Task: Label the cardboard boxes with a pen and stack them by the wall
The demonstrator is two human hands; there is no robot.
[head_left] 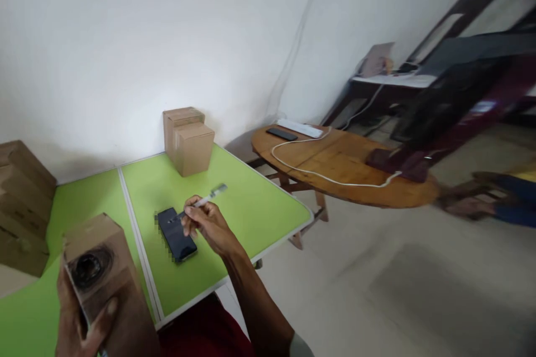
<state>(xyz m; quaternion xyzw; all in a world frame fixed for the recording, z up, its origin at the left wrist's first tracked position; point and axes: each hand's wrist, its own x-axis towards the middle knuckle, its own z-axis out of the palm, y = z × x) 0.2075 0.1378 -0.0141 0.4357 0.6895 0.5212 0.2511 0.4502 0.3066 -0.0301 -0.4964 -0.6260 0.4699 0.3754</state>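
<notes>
1. The green table (255, 201) fills the lower left of the head view, split by a pale seam running front to back; its white-edged corner points toward the floor on the right.
2. A round wooden table (347, 170) stands well apart to the right, carrying a white cable (318, 175), a white power strip (300, 128) and a dark phone-like slab (282, 134).
3. Stacked cardboard boxes (23, 206) sit at the left edge of the green table, and two more cartons (188, 139) stand at its far side by the wall.
4. The cardboard box (104, 284) in the near left is lifted off the table and tilted toward the camera, with a dark circular mark on its facing end.
5. The left hand (79, 321) is clamped around that box from below, thumb pressed across the front face.
6. A black phone (176, 234) lies flat on the green table, just right of the seam, screen up.
7. The right hand (207, 226) hovers over the phone's right edge, fingers pinched together on a pen.
8. The pen (205, 201) is silver, slanting up to the right, its lower tip over the phone's upper end; whether it touches the screen cannot be told.
</notes>
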